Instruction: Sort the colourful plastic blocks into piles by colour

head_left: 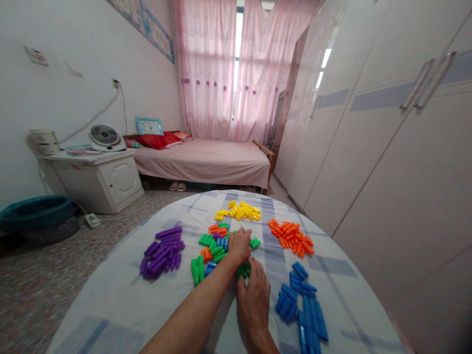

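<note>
A mixed pile of small tube-shaped plastic building pieces, mostly green point(218, 253) with some orange point(207, 254) and blue point(222, 243) ones, lies mid-table. My left hand point(239, 244) reaches over the pile's right side, fingers bent down and closed; what they hold is hidden. Closer to me, my right hand point(255, 290) curls its thumb and fingers about dark green pieces point(243, 270), partly covered by the left wrist. A few light green pieces point(254, 243) lie just right of my left hand.
Sorted heaps surround the pile: purple point(162, 253) left, yellow point(243, 211) at the back, orange point(292, 237) right, blue point(311, 319) front right. A checked cloth point(121, 300) covers the round table. Beyond stand a bed point(210, 157), a cabinet point(106, 179) and wardrobes point(405, 196).
</note>
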### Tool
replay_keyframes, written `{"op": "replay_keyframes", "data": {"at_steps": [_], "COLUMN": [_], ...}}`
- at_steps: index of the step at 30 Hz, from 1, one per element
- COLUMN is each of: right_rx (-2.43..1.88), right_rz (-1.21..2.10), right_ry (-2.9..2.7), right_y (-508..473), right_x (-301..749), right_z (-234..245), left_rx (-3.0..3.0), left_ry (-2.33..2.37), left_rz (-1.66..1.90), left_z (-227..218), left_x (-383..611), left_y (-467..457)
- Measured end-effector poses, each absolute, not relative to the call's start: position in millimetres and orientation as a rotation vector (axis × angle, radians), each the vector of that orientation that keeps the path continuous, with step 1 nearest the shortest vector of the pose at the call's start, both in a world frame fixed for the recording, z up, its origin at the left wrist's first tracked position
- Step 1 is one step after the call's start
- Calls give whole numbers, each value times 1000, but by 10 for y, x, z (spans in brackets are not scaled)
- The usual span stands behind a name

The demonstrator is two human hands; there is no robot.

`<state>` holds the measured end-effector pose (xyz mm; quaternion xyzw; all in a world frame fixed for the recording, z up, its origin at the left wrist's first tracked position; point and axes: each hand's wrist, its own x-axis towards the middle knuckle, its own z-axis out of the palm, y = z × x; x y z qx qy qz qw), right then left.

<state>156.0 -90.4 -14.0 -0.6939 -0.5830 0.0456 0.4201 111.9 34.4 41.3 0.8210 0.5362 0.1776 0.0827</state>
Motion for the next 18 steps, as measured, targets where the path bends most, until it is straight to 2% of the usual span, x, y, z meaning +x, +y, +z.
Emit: {"op": "replay_keyframes", "data": {"at_steps": [6, 12, 18], "right_rx": [-1762, -1770, -1781], "right_rz": [20, -23, -14], "right_ry": [-1462, -1480, -1467], "right_y": [-875, -876, -887], "right_x": [1551, 1547, 1535], "right_z": [-203, -197, -128], "left_rx": [2428, 2390, 2370], "left_ry": [1452, 1326, 1660], "left_rz": [730, 1056, 1247], "left_z": [384, 602, 696], "left_x": [1071, 722, -409], "left_y": [387, 238, 163]}}
